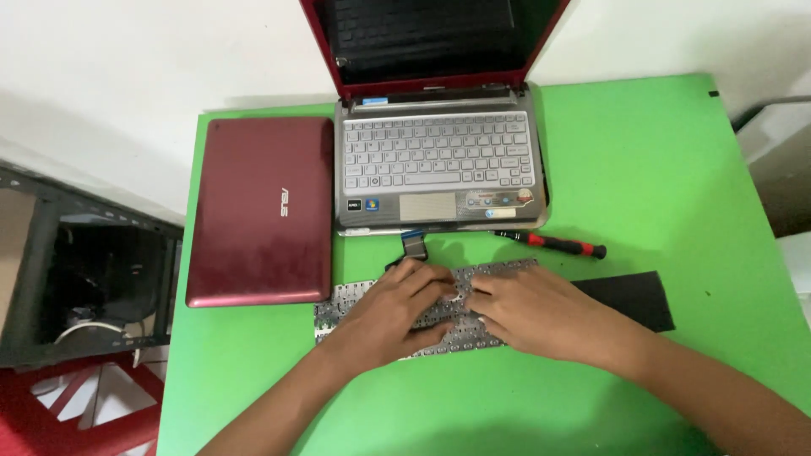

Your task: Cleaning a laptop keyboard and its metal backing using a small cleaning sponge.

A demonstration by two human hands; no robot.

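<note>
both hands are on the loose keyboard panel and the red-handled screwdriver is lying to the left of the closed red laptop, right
Not quite. The head view shows the red-handled screwdriver lying right of the closed red laptop, just in front of the open laptop. The left hand and right hand are indeed both on the loose keyboard panel.

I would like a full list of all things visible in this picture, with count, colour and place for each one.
table: 1, bright green, fills the middle of the view
open laptop: 1, silver keyboard deck with dark red lid, at the table's far edge
closed laptop: 1, dark red, left of the open one
loose keyboard panel: 1, grey metal back facing up, under both hands
ribbon cable: 1, dark with blue end, at the panel's far edge
screwdriver: 1, red and black, in front of the open laptop
flat strip: 1, black, right of the panel
left hand: 1, on the panel
right hand: 1, on the panel
</note>
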